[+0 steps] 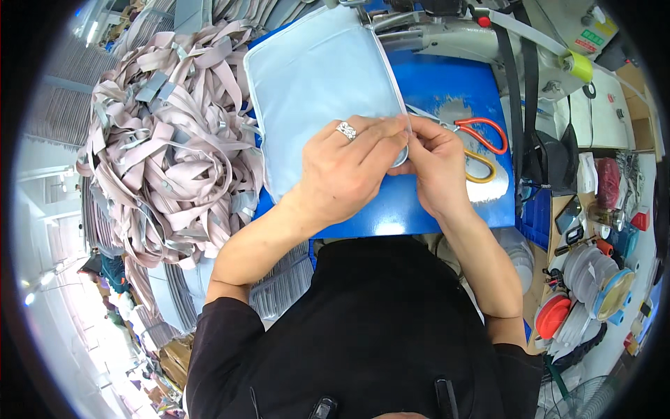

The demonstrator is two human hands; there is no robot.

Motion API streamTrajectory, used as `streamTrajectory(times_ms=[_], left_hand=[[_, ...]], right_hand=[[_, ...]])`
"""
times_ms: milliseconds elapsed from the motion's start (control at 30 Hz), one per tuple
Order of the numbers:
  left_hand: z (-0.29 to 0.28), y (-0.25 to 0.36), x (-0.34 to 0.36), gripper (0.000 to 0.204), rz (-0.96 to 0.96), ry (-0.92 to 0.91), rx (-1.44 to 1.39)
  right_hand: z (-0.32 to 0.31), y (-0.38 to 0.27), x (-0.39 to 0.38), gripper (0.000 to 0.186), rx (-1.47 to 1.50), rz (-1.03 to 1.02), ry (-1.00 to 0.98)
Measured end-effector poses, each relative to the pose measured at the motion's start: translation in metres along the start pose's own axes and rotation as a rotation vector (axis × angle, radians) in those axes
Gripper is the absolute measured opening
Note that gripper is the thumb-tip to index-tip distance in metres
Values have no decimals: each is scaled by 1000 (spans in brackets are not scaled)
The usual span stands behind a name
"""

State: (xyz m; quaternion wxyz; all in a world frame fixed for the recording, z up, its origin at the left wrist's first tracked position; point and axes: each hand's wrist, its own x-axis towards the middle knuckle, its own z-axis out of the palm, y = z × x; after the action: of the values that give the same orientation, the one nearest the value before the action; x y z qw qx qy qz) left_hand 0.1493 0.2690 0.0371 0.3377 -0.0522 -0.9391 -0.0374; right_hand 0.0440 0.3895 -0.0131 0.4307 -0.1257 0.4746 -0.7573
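Black top [398, 314] below us, and our left hand [342, 167] and right hand [440, 160], both nearly closed, pinch the pad [314, 77] by its edge: best we hold that flat.

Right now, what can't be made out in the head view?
Head view:
Light blue panel's lower right corner: mostly covered by the left hand and right hand.
Scissors' blade tips: hidden around the panel's edge and right hand.
Sewing machine's upper part: cut off by the top edge.
Pink straps' count: hidden by their own overlaps.
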Motion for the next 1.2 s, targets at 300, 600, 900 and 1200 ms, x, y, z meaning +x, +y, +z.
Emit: streamTrajectory(times_ms=[300,600,900,1200], left_hand=[[3,-46,28,35,-10,-80,15],[16,-102,51,26,46,-73,41],[-39,-132,8,85,-179,-474,395],[-85,-122,54,78,211,-698,501]], right_hand=[[13,-5,61,23,43,-56,-84],[31,-5,116,25,124,-110,17],[60,-20,113,24,-14,-104,249],[52,-15,103,33,-293,-148,197]])
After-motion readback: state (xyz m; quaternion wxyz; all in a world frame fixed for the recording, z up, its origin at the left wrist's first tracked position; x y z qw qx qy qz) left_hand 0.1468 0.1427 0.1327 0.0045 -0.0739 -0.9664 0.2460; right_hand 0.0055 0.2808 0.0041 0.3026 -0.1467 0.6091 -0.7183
